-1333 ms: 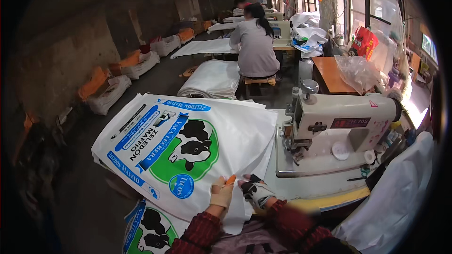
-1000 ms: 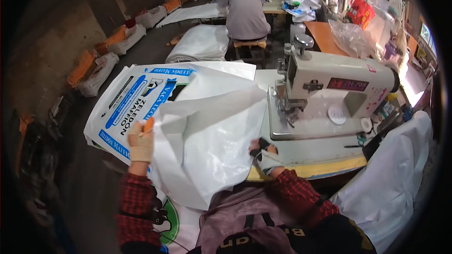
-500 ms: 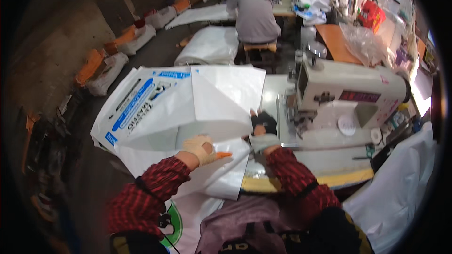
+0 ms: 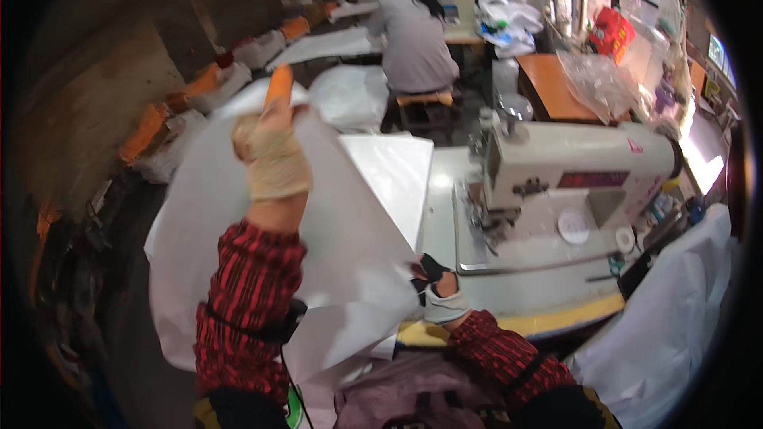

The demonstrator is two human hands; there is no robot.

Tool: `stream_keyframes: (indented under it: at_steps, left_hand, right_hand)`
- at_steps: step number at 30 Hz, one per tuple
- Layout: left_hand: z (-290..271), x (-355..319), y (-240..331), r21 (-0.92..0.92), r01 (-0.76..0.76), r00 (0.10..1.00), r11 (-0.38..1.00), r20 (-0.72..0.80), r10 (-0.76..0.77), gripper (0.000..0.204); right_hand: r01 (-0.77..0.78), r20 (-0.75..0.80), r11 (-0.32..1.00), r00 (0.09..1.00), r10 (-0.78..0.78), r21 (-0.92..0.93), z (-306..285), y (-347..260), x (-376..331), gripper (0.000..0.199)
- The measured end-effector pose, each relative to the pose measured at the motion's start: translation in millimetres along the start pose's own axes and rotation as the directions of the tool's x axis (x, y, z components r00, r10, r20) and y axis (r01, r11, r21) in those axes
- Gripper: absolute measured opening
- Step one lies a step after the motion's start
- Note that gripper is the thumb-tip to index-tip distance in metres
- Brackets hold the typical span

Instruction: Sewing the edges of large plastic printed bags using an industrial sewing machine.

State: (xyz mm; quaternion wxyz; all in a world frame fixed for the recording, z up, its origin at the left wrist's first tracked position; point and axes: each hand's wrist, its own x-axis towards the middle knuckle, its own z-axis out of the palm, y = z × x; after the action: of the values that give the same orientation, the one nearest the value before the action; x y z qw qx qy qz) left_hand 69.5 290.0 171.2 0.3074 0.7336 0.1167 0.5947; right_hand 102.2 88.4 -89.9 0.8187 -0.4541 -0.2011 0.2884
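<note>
A large white printed sheet (image 4: 350, 222), like sack fabric, is lifted in front of me, its plain side showing. My left hand (image 4: 274, 147), in a beige wrap with an orange cover on one finger, is raised at the sheet's far upper edge. Its fingers are slightly smeared but seem closed on that edge. My right hand (image 4: 439, 290), in a dark fingerless glove with a pale wrist band, pinches the sheet's near right corner. Just beyond that hand stands a white sewing machine (image 4: 572, 155). Another white sheet (image 4: 389, 179) lies flat on the table behind.
A pale worktable (image 4: 532, 294) with a yellow front edge carries the machine, a thread spool (image 4: 625, 239) and small tools. White sheeting (image 4: 660, 334) hangs at the right. Ahead, a person (image 4: 417, 40) sits on a stool. Bundles with orange cloth (image 4: 145, 133) line the left wall.
My left hand has swung up and away, raising the sheet so its printing no longer shows. My right hand has moved nearer with the sheet's corner, away from the machine.
</note>
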Motion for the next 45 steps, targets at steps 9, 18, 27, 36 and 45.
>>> stream_keyframes:
  at_steps: [9,18,27,36,45]
  left_hand:
    - [102,-83,-66,0.321,0.859,0.134,0.399,0.611,-0.78,0.019]
    - [159,-160,-77,0.608,-0.164,0.664,0.777,0.651,-0.369,0.034]
    - [166,-275,-117,0.348,0.359,0.566,0.866,0.657,-0.499,0.029]
    - [139,-202,-219,0.642,-0.437,0.686,0.63,0.691,-0.229,0.036]
    - [32,-115,-7,0.538,-0.134,-0.38,0.833,0.748,-0.544,0.03]
  right_hand:
    - [-0.34,-0.101,0.486,0.886,0.452,-0.805,-90,-18,-128,0.038]
    - [0.031,-0.026,0.832,0.998,-0.054,-0.554,-125,-34,-153,0.046]
    - [-0.227,-0.083,0.242,0.868,0.49,-0.943,-126,-101,-195,0.043]
    - [0.15,0.181,0.117,0.928,0.325,-0.982,-91,-60,-102,0.031]
    - [-0.217,-0.088,0.345,0.932,0.353,-0.913,-104,-64,25,0.035]
